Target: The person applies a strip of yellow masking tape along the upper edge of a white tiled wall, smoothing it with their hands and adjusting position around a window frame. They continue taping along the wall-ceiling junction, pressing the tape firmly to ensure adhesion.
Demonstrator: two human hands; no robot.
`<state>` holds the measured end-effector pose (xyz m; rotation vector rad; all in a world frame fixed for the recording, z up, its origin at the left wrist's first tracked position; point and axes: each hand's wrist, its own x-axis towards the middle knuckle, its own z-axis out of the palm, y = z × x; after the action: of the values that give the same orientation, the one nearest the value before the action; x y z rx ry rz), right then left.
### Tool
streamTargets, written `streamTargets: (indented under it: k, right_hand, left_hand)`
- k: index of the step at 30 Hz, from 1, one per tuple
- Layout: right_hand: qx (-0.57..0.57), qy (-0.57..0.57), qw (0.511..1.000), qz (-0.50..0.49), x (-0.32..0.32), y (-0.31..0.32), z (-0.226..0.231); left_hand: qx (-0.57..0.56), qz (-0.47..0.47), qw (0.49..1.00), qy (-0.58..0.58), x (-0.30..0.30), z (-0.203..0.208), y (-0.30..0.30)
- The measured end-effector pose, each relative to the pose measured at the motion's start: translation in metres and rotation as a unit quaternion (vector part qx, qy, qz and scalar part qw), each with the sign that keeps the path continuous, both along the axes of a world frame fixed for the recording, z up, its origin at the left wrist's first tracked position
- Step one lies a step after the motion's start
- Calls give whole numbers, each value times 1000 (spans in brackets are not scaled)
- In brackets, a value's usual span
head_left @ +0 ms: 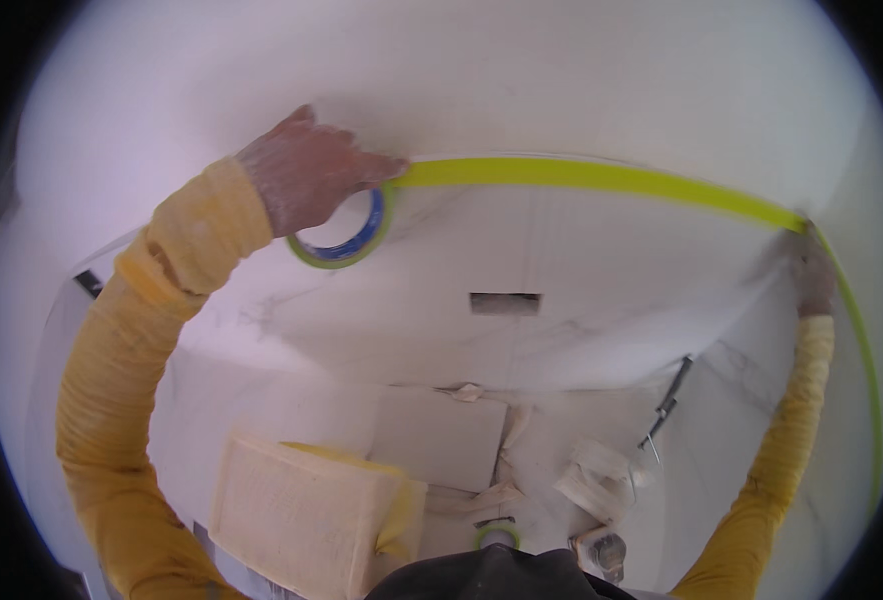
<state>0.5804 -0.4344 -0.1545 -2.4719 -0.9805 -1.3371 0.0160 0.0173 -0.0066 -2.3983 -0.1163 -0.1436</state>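
Note:
A bright yellow-green strip of masking tape (581,175) runs across the white wall, from my left hand to the corner at the right. My left hand (306,170), dusty with white powder, is closed on the roll of masking tape (345,256), which has a blue inner core and hangs below the fingers. At the strip's right end, my right hand (811,275) has its fingertips drawn together on the tape at the corner. That hand is partly in shadow and a little blurred. More tape (866,360) continues down along the right wall.
Below is a rectangular recess (504,303) in the marbled wall. Lower down are a pale box-like block (296,515) with yellow material, a grey-white panel (439,435), crumpled wrapping (596,478), another tape roll (498,535), and a dark fixture with a hose (666,405) at the right.

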Motion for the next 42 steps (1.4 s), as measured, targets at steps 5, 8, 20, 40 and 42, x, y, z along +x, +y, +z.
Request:
streamTargets:
  k: [5, 8, 20, 40, 42]
  right_hand:
    - [-5, -62, 998, 4, -151, 102, 10]
    - [77, -75, 959, 263, -252, 185, 3]
    - [36, -90, 951, 294, -329, 280, 19]
    - [28, -59, 996, -56, -103, 63, 18]
    - [34, -41, 997, -49, -113, 76, 20]
  left_hand:
    - [-76, 82, 994, 13, 3, 9, -15]
    - [-89, 102, 991, 23, -5, 9, -8]
    - [-127, 42, 991, -10, 3, 4, -8]
    - [-128, 36, 991, -17, 1, 4, -5]
    - [-133, 22, 991, -22, -2, 3, -2]
